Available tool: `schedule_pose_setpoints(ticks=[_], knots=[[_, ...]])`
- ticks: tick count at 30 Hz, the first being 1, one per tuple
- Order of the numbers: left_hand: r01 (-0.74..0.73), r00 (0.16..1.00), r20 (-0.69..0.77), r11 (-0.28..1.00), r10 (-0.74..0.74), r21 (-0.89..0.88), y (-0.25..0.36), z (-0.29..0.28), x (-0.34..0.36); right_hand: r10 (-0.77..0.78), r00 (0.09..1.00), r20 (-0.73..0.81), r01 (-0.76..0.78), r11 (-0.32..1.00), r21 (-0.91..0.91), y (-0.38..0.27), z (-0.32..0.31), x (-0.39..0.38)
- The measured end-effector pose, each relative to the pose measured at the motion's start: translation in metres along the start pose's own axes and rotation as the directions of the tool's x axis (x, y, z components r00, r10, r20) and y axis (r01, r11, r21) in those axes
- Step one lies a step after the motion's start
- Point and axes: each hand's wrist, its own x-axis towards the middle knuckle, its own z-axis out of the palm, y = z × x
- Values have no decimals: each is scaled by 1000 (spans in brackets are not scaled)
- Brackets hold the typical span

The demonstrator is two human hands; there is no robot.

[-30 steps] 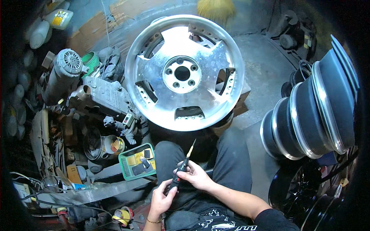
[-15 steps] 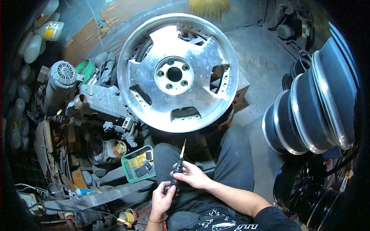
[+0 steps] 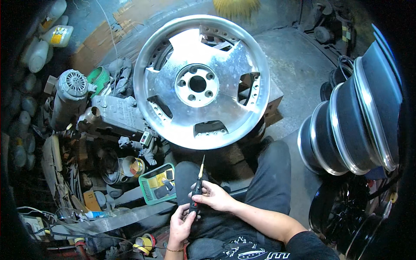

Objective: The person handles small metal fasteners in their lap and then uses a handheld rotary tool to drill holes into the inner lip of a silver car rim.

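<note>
You've got your left hand (image 3: 182,223) and right hand (image 3: 213,196) both pinching that black tool (image 3: 197,189) with your fingers. Skinny tip (image 3: 202,168) points toward the shiny wheel (image 3: 225,86)

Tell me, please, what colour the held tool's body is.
The tool's body is mostly black with some red, clearest in the head view.

free gap beyond right hand (image 3: 217,197), between black tool (image 3: 198,187) and right knee (image 3: 276,159), silver wheel (image 3: 225,86) ahead
</note>
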Motion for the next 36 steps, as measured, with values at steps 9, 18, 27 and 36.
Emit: schedule_pose_setpoints(ticks=[9, 18, 27, 36], knots=[[1, 999, -53, 999, -3, -42, 18, 4, 9, 98, 985, 144, -97, 995, -12, -16, -12, 29], [167, 985, -107, 931, -139, 325, 43, 1, 51, 185, 980, 74, -190, 979, 73, -13, -45, 44], [64, 982, 117, 851, -146, 521, 73, 17, 83, 248, 968, -42, -217, 908, 357, -25, -66, 35], [2, 1000, 23, 882, -14, 472, 38, -23, 99, 276, 957, -87, -258, 950, 178, -13, -42, 86]])
